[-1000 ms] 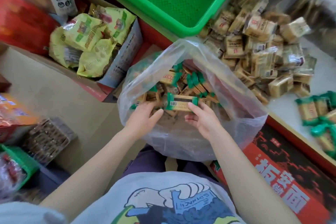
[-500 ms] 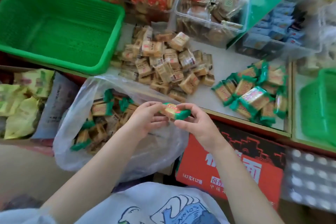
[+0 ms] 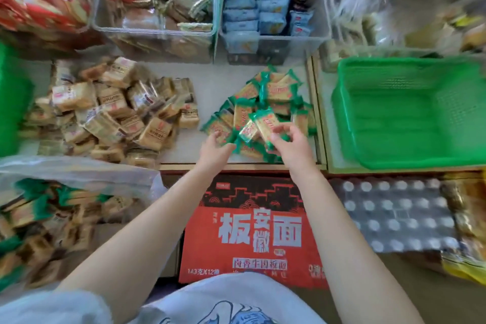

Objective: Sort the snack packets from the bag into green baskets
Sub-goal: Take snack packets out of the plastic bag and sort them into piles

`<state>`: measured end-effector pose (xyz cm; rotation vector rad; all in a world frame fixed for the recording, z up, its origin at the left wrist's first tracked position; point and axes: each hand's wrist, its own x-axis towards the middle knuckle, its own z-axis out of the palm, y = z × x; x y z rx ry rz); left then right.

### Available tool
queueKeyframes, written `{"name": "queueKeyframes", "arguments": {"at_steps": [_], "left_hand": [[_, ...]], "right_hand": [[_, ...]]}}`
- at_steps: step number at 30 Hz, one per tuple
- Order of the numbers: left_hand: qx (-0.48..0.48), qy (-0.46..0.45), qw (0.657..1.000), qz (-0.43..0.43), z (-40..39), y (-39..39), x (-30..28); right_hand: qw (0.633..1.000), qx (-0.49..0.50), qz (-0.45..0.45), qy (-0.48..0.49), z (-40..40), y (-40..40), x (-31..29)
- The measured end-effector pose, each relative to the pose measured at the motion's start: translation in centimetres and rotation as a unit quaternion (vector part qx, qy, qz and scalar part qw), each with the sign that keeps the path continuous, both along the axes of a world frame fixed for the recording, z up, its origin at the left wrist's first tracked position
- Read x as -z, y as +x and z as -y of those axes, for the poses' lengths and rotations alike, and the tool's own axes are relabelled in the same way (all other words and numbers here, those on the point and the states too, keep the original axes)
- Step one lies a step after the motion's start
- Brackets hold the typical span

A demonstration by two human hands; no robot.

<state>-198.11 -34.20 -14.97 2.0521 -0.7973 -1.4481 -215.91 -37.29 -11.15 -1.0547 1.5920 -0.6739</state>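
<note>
Two piles are sorted on the surface (image 3: 210, 87), the green basket (image 3: 410, 113) is unfilled, the bag (image 3: 79, 173) remains stocked; a green-edged packet (image 3: 264, 123) is pinched by the right hand (image 3: 292, 147), the left hand (image 3: 214, 148) spread.

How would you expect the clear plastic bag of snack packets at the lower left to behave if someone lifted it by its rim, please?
The clear plastic bag looks thin and crumpled, so it would probably sag. It seems well filled with snack packets, so likely fairly heavy. Its mouth lies open, so packets might spill if it tilts.
</note>
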Motion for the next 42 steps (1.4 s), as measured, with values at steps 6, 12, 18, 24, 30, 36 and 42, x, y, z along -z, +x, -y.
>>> {"name": "queueKeyframes", "arguments": {"at_steps": [6, 12, 18, 24, 30, 36, 42], "left_hand": [[0.058, 0.070, 0.990, 0.112, -0.1, 0.1, 3.1], [0.104, 0.010, 0.994, 0.024, 0.0, -0.9, 3.0], [0.073, -0.069, 0.994, 0.049, -4.0, 2.6, 1.1], [0.012, -0.049, 0.984, 0.171, -17.0, 13.3, 1.2], [-0.031, 0.096, 0.944, 0.313, -30.4, 26.4, 4.2], [-0.050, 0.175, 0.922, 0.342, -38.2, 33.7, 5.5], [-0.094, 0.155, 0.957, 0.226, -40.8, 37.9, 7.0]], "right_hand": [[0.989, -0.088, -0.115, -0.022, 4.5, -1.4, 1.8], [0.983, -0.076, -0.161, -0.044, 2.6, -2.3, 2.4], [0.981, -0.071, -0.138, -0.112, -1.7, 0.8, -0.8], [0.962, -0.264, -0.068, -0.011, -8.8, 11.8, 0.4], [0.866, -0.486, -0.084, 0.089, -16.4, 26.3, 4.7], [0.835, -0.502, -0.085, 0.209, -22.5, 39.2, 9.9], [0.824, -0.480, -0.030, 0.299, -27.5, 46.9, 13.5]]}}
